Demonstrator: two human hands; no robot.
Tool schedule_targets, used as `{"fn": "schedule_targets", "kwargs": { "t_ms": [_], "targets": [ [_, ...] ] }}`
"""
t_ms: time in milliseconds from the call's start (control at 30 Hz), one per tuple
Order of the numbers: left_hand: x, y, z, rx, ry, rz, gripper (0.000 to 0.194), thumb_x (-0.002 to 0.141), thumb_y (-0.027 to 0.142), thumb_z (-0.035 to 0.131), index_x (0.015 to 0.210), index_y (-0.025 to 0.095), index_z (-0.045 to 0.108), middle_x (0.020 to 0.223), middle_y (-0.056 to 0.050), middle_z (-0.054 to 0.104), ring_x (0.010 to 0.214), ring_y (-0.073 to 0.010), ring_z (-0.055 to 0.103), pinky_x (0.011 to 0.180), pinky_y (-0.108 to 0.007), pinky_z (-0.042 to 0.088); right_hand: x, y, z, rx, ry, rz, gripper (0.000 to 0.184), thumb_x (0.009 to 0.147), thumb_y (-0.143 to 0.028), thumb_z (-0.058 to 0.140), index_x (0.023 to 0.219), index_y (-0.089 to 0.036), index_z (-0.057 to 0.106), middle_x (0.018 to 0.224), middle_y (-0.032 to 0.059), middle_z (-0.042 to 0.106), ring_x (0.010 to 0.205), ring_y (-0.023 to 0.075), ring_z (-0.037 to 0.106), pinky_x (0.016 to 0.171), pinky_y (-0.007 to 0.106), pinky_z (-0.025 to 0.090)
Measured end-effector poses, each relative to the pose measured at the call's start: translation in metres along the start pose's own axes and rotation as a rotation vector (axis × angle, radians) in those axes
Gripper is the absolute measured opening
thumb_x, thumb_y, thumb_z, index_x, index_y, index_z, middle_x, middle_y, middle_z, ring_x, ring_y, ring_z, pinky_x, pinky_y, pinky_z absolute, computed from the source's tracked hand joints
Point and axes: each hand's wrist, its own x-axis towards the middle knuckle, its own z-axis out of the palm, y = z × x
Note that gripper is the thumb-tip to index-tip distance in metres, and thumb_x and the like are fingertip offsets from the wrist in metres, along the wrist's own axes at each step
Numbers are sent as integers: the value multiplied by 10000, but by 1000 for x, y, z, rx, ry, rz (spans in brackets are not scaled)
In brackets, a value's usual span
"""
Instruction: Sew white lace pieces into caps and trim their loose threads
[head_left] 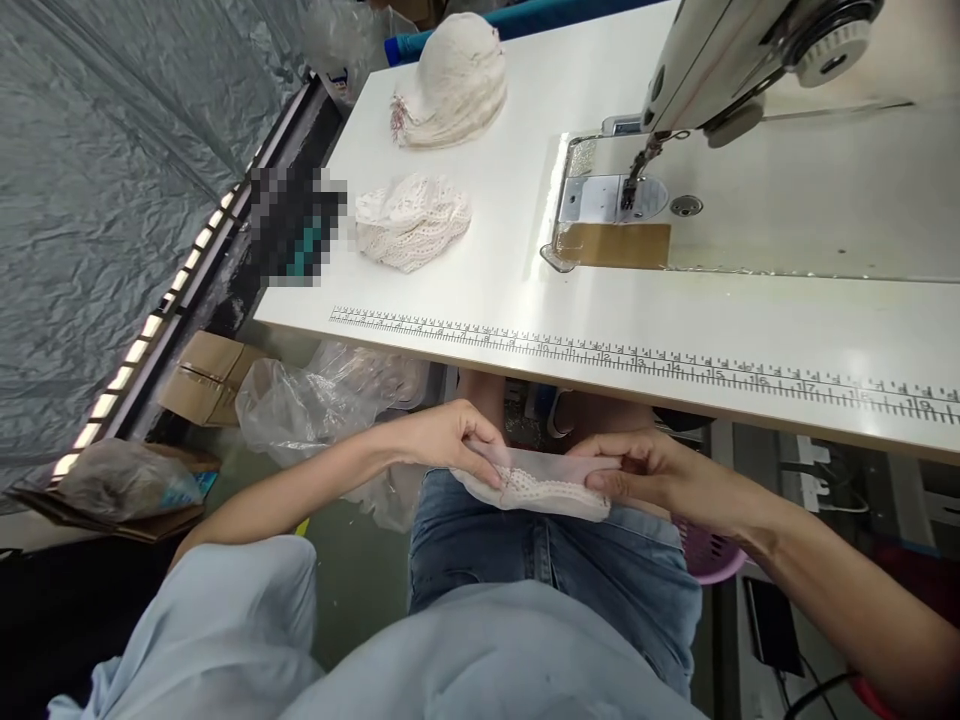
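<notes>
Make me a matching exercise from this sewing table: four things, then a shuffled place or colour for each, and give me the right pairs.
1. Lace-trimmed fabric
2. Ruler scale
3. Plastic basket
4. Sewing machine head

A. Pinkish purple
B. Above the metal needle plate
C. Held by the left hand and right hand
D. Along the near edge of the tabletop

Pairs: 1-C, 2-D, 3-A, 4-B

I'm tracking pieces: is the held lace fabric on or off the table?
Off the white table: the left hand and right hand hold the lace fabric over the jeans, before the table's edge.
</notes>
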Motion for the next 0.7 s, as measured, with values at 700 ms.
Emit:
{"fn": "schedule_targets", "kwargs": {
  "t_ms": [700],
  "targets": [
    [15,9,9,-18,-22,-100,211,632,246,764,824,161,737,708,-13,705,644,-100,618,591,-171,465,16,-1,11,-125,-77,-133,307,725,-431,670,878,-165,689,788,31,655,702,160,575,614,267,431]
  ]
}}
